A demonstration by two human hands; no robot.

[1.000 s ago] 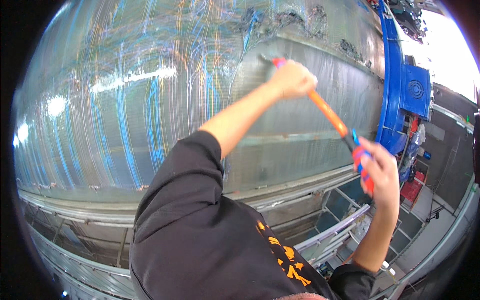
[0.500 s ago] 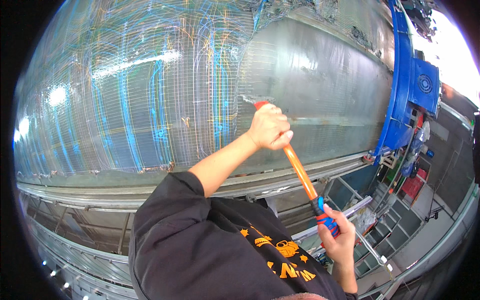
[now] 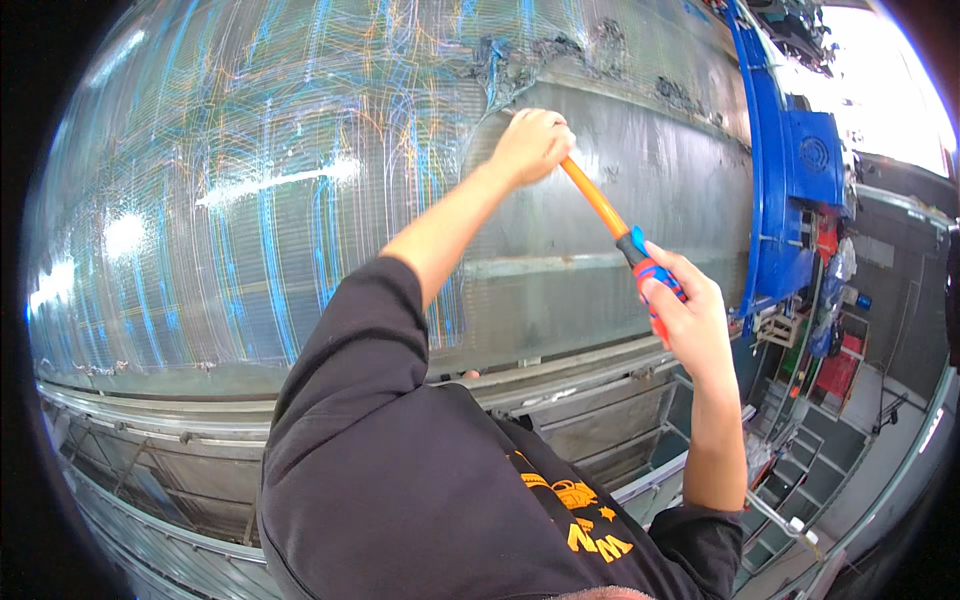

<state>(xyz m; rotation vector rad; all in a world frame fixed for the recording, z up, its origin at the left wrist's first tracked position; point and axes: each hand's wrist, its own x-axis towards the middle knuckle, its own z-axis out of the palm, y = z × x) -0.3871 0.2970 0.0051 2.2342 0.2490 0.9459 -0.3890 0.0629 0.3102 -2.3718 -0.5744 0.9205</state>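
Observation:
Both my hands grip a scraper with a long orange handle (image 3: 596, 200). My left hand (image 3: 535, 147) is closed around its upper part, close to the head. Farther down, my right hand (image 3: 692, 308) wraps the red and blue end grip, thumb along it. The head lies mostly hidden beyond my left hand, at the edge of a thin film (image 3: 330, 130) marked with blue, yellow and white lines. This film covers the left of a large flat metal bed (image 3: 640, 190). To the right of the edge, bare grey metal shows. Crumpled dark scraps (image 3: 605, 48) lie just beyond my left hand.
A blue machine beam (image 3: 765, 180) with a boxy housing crosses the bed's right end. Metal rails (image 3: 200, 405) run along the near edge, against my body. A red crate (image 3: 838, 374) and metal frames stand at lower right.
Both hands have moved away from me with the scraper, the left hand reaching the dark scraps. My right arm is stretched farther out. The view has shifted slightly.

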